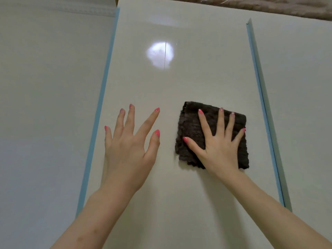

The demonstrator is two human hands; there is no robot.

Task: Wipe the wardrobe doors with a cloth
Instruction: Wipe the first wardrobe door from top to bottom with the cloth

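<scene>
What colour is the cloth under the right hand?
Dark brown fuzzy cloth, clearest in the head view.

Both arms raised; left hand [128, 141] fingers spread; right hand [218, 142] flat, fingers splayed.

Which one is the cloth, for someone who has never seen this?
Find the glossy pale wardrobe door in the middle, framed by blue edge strips. On its right half, the right hand lies spread flat on the cloth. It is the only dark, fuzzy, roughly square thing there.
</scene>
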